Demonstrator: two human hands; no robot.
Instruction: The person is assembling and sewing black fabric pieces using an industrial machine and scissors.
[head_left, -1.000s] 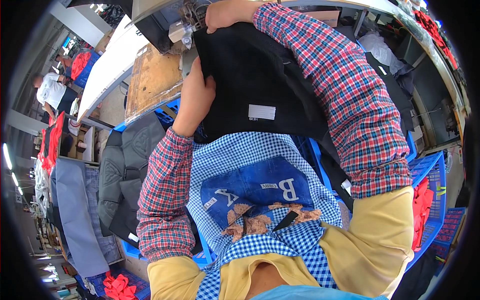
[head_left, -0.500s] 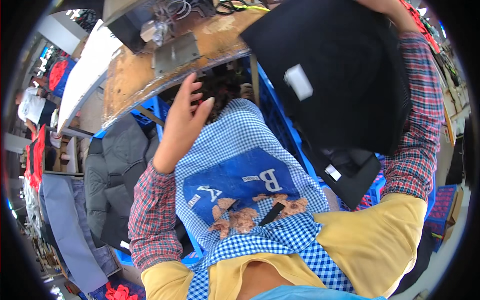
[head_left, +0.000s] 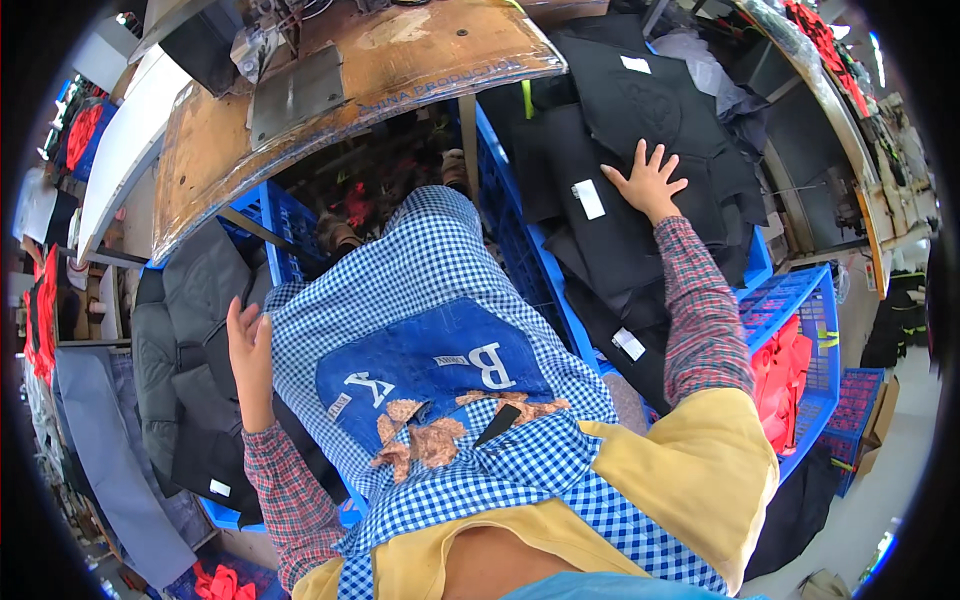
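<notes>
Apparent stacking step: the right hand (head_left: pixel 652 190), spread wide, rests on black fabric pieces (head_left: pixel 622 108) above a blue crate (head_left: pixel 757 264), the left hand (head_left: pixel 250 362) empty, fingers parted; moving on would call for lifting clear.

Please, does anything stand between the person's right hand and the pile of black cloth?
Nothing visible does. The right hand appears to rest, spread open, directly on the pile of black cloth. A white label lies beside it, not between.

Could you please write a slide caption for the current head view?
Right hand spread over layered black pieces; open left hand near dark padded panels.
</notes>
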